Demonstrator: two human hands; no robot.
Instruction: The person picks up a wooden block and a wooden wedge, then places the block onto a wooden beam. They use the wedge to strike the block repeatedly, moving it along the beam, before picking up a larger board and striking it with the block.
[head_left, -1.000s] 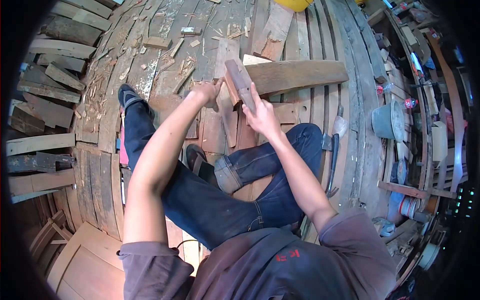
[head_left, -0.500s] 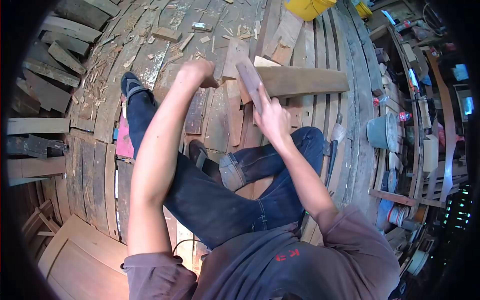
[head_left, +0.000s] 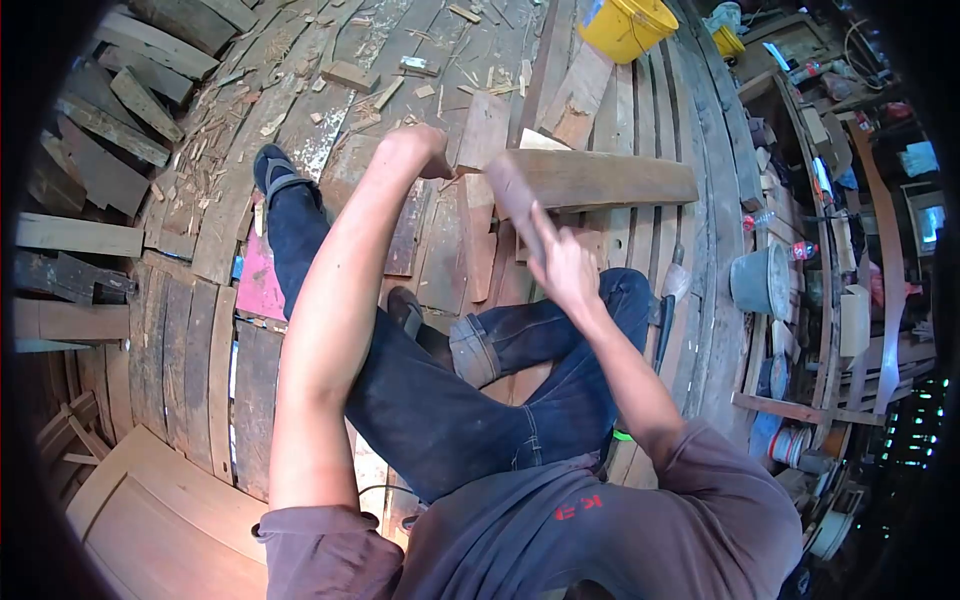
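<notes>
My right hand [head_left: 567, 272] is wrapped round the lower end of a flat piece of wood [head_left: 515, 188], its upper end blurred by motion. That upper end overlaps the left end of a thick wooden beam [head_left: 620, 181] lying across the floor. To the left, my left hand [head_left: 418, 150] is closed, with its knuckles up and the fingers curled out of sight; I cannot tell what it grips. Close beside its fingertips lie a short board [head_left: 483, 128] and a narrow upright-lying plank [head_left: 480, 245].
Wood chips and offcuts [head_left: 350, 77] litter the plank floor. A yellow bucket [head_left: 628, 28] stands at the back, a grey bucket [head_left: 761, 272] at the right. A dark-handled tool [head_left: 665, 325] lies by my right knee. Stacked timber [head_left: 150, 95] fills the left side.
The flat piece of wood in my right hand has moved down and slightly right, tilting more to the left. My left hand stays closed by the boards; the whole view has shifted slightly.
</notes>
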